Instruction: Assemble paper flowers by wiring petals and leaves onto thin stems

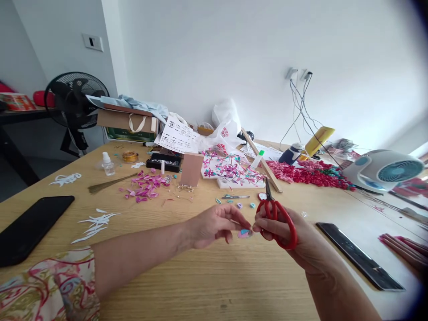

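Note:
My left hand [217,226] reaches in from the left with thumb and fingers pinched together. A small pink-and-blue piece [245,233] is at its fingertips; what it is made of is too small to tell. My right hand [287,232] is closed around red-handled scissors [290,229], whose dark blades point up and away from me. Its thumb and forefinger also meet close to the small piece, almost touching my left fingertips. Just beyond lie small thread bobbins [240,205], a pen-like tool [236,197] and a round red-rimmed lid [262,196].
Purple petals [143,187] and white strips [95,225] lie left, near a dark phone-shaped slab [33,227]. Pink flower stems [230,171] rest on white foam behind. A wooden bar [264,162], red blossoms [310,173], a second phone-like slab [361,256] and a small fan [384,169] are right.

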`<state>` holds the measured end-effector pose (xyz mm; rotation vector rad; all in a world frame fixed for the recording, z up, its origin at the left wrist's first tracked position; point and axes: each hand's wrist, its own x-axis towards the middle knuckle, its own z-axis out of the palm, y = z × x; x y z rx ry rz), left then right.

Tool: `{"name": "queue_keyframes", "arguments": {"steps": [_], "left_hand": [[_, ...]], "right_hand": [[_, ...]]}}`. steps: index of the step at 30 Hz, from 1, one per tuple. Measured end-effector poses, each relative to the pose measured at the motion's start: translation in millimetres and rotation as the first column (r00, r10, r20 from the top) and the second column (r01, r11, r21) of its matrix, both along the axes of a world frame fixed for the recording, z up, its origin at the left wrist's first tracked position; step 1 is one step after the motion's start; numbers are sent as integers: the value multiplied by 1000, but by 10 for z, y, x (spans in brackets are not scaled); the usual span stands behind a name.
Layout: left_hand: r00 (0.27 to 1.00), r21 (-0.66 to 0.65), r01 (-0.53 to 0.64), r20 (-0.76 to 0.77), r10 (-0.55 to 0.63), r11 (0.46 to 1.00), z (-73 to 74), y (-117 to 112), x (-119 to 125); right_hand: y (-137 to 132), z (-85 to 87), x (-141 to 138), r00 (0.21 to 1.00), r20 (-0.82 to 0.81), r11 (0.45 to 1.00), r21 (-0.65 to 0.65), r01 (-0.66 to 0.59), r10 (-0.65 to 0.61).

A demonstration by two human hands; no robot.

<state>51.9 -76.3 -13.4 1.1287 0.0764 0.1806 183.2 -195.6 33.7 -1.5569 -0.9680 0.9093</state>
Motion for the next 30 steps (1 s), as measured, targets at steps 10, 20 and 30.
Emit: {"name": "queue_keyframes", "arguments": {"steps": [10,20,30], "left_hand": [[999,-139,-44,-10,43,989,-156,-92,14],[967,32,-250,-31,251,968,-224,-69,4],[929,-194,-356,35,369,914,-191,-78,-7]], "right_hand": [[32,-215,-41,984,-89,987,26,156,-153],[109,-351,-123,949,-101,939,147,312,-300],[201,-516,-337,898,-136,860,258,441,-419]]}}
